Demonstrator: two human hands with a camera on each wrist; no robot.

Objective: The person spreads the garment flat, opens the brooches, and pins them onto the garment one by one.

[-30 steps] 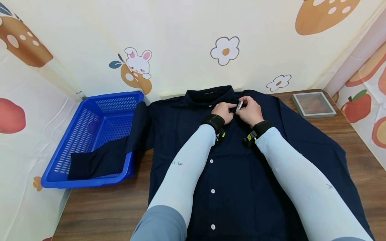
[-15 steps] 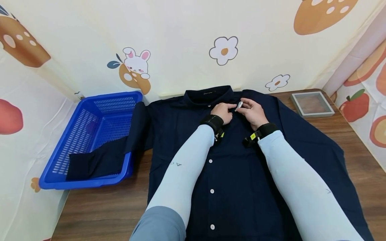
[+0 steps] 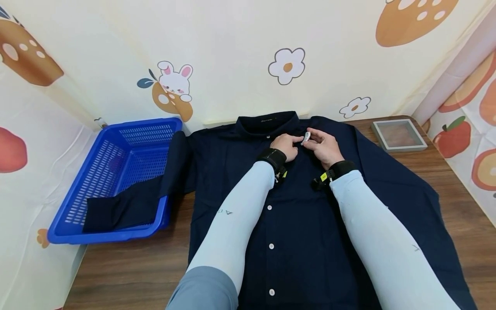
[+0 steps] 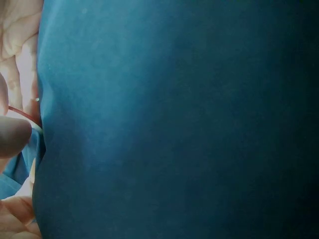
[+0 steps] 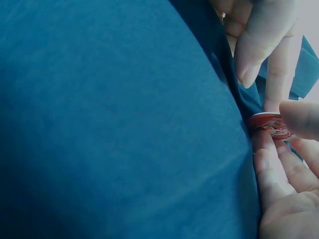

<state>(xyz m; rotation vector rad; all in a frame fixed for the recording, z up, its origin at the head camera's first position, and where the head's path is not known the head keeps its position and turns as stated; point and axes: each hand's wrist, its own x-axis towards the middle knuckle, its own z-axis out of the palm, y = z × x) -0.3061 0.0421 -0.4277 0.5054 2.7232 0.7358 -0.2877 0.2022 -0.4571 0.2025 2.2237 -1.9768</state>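
Observation:
A dark navy button-up shirt [image 3: 302,241] lies spread on the table, its collar at the far side; it looks teal in the wrist views. Over the chest, my right hand [image 3: 324,147] pinches a small round badge [image 5: 273,125] with a red printed face and a white rim. From the other side my left hand [image 3: 285,145] stretches its index finger to the badge. Its thumb and curled fingers appear to pinch shirt cloth just beside the badge, partly hidden by folds. The badge's back is hidden, so whether it is fastened to the cloth cannot be seen.
A blue plastic basket [image 3: 112,237] stands at the left, with one shirt sleeve [image 3: 133,202] draped into it. A grey frame-like box [image 3: 407,150] with a clear top sits at the right rear of the wooden table [image 3: 128,275]. A printed curtain [image 3: 232,56] hangs behind.
The right wrist has turned slightly outward and its fingers have shifted a little on the badge. The badge's tilt has changed slightly. My left hand stays in place.

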